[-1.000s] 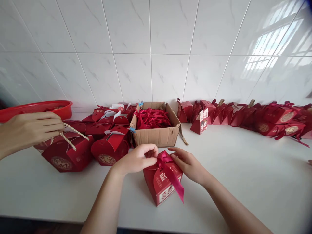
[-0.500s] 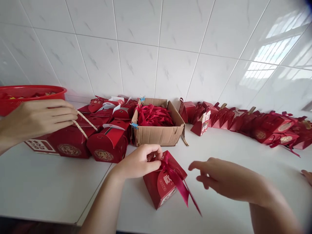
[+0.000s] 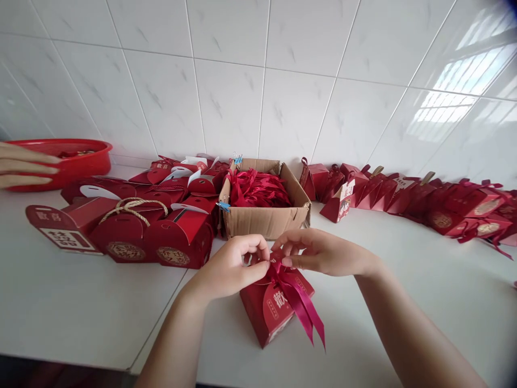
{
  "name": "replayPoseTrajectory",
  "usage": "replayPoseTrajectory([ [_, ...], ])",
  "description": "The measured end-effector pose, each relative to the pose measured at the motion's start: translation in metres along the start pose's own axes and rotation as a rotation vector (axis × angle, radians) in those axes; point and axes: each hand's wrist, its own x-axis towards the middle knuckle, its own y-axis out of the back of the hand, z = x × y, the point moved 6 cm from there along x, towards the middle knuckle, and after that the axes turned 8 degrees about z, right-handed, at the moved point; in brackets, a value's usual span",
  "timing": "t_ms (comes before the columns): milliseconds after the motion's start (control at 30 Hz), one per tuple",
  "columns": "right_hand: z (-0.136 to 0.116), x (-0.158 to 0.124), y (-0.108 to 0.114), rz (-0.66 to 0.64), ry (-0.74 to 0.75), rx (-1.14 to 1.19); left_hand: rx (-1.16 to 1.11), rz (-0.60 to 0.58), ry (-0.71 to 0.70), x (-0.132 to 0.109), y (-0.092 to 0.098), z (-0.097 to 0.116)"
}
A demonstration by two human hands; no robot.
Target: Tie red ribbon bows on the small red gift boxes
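A small red gift box stands on the white counter right in front of me. A dark pink ribbon is tied at its top, and the two tails hang down over the box's front. My left hand pinches the ribbon at the knot from the left. My right hand pinches it from the right, fingertips almost touching those of the left.
A cardboard box full of red ribbons sits behind. Red handled boxes crowd the left; a row of small red boxes lines the wall at right. Another person's hand reaches by a red basin.
My right hand came back from the right to pinch the ribbon at the knot. The other person's hand let go of the rope-handled box and drew away to the left.
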Motion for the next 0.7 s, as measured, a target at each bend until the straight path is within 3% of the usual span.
replayPoseTrajectory([
  [167,-0.005,-0.002,0.002,-0.030,0.040,0.048,-0.025,0.009,0.007,-0.002,0.000,-0.002],
  [367,-0.018,-0.006,0.000,-0.048,0.218,-0.141,-0.048,0.030,0.052,-0.003,0.000,-0.007],
  [700,-0.025,-0.018,-0.003,-0.209,0.240,-0.124,0.064,0.032,0.060,-0.005,0.006,-0.010],
])
